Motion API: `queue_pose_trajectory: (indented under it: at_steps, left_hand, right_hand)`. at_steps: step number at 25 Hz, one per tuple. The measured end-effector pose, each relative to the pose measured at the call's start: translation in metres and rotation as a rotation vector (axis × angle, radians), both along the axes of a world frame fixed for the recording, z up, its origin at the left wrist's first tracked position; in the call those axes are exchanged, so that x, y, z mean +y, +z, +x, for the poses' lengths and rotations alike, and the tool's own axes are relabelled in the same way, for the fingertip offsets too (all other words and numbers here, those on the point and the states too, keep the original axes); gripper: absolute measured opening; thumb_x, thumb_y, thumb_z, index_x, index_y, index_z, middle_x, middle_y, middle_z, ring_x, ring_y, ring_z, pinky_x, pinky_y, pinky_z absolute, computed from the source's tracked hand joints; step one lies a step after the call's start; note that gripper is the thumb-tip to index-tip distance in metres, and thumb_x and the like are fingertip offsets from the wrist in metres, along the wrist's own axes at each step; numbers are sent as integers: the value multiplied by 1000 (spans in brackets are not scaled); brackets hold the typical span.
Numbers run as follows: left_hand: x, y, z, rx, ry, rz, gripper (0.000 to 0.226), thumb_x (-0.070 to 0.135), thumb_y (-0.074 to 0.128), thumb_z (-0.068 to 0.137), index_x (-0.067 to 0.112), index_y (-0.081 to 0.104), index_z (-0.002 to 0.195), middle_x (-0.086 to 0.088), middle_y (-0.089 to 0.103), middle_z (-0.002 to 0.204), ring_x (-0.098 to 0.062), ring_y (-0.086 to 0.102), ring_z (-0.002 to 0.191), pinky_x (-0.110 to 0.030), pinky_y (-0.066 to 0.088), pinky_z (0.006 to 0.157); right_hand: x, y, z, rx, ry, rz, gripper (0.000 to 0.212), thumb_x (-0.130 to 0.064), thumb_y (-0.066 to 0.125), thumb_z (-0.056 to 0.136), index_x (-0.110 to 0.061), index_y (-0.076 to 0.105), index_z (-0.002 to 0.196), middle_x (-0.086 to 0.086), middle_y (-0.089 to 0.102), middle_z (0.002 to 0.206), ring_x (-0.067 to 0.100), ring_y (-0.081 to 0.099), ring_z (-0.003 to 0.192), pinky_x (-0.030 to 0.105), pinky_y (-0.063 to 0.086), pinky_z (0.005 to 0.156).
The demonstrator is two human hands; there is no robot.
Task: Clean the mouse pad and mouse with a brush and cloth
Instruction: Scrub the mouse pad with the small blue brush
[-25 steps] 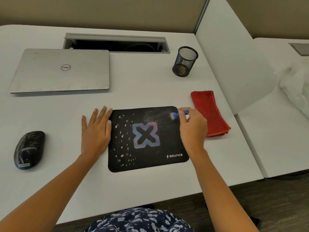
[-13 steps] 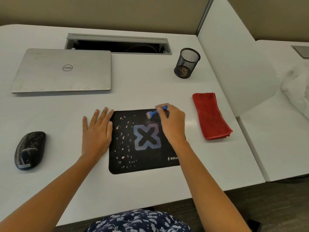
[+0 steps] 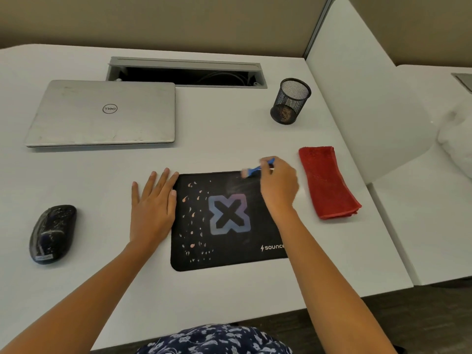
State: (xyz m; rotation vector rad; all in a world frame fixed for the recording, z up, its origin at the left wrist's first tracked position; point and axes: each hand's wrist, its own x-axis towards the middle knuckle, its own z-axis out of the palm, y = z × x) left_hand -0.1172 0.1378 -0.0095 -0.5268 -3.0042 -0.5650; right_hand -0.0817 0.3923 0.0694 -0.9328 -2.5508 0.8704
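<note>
On my feed the right hand (image 3: 278, 186) grips the blue brush (image 3: 255, 169), bristles at the far edge of the black mouse pad (image 3: 224, 254), which lies near the white table's (image 3: 229, 139) front edge. The left hand (image 3: 153, 203) lies flat with straight fingers on the pad's left edge. The mouse (image 3: 52, 233) sits toward the table's left edge and the red cloth (image 3: 327, 182) toward its right edge, beside a white partition (image 3: 357, 98). A closed laptop (image 3: 102, 113) and a mesh cup (image 3: 290, 100) lie farther back.

Brush (image 3: 251, 171) on mouse pad (image 3: 224, 241); mouse (image 3: 52, 233) left, cloth (image 3: 328, 182) right.
</note>
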Motion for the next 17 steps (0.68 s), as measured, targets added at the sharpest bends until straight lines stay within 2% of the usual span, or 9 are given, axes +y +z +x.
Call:
queue_pose_trajectory:
  at_steps: [2,3,4,6,8,10,13,15,17]
  left_hand:
    - [0,0,0,1,3,0,53,41,12,100,31,24,150,4,24,158,-18,11,148,-48,-2,119]
    - [1,-1,0,3,1,-1,53,41,12,100,31,24,150,4,24,157,-18,11,148,-48,-1,119]
    - [1,0,0,4,0,-1,53,41,11,100,31,24,150,4,25,157,-18,11,148,-48,-1,119]
    - [1,1,1,6,2,9,53,41,12,100,31,25,150,4,25,157,-18,12,147,-48,-1,119]
    - [2,3,2,8,4,25,53,41,12,100,30,27,150,4,26,157,-17,12,147,-47,-1,119]
    - [2,4,3,7,4,34,54,41,12,99,30,26,150,4,26,157,-17,12,147,-47,-2,119]
    - [2,3,2,9,3,27,54,41,12,100,30,26,150,4,26,157,-17,12,147,-48,-1,119]
    - [2,3,2,7,2,26,53,41,12,100,30,26,150,4,26,157,-18,13,147,-48,-1,119]
    - [1,3,2,6,2,25,53,41,12,100,30,26,150,4,26,157,-18,12,147,-47,-2,119]
  right_hand:
    - [19,6,6,-50,-157,368,23,-21,49,99,-11,67,109,7,66,95,22,58,86,28,39,65]
    - [23,7,7,-32,-156,448,23,-19,49,99,-10,67,110,7,66,96,22,57,85,29,39,65]
    - [21,9,5,0,-99,404,23,-19,49,98,-10,67,110,7,66,97,20,56,85,29,42,66]
    - [4,11,-1,82,103,78,23,-23,52,97,-11,68,110,4,68,103,15,59,89,28,50,74]
    - [-6,4,-3,62,224,-153,25,-27,54,96,-13,69,111,3,68,112,12,60,95,21,48,81]
    - [6,3,-2,25,101,-142,24,-27,52,97,-16,68,110,2,67,110,9,57,91,17,43,74]
    - [34,11,13,-20,-232,184,22,-24,51,98,-9,66,105,8,66,98,19,58,84,31,48,66]
    - [34,13,15,79,-159,196,20,-21,54,97,-8,67,104,9,66,97,24,61,87,37,52,70]
    - [18,13,10,137,137,84,18,-19,55,96,-12,70,104,5,67,101,20,60,93,30,50,76]
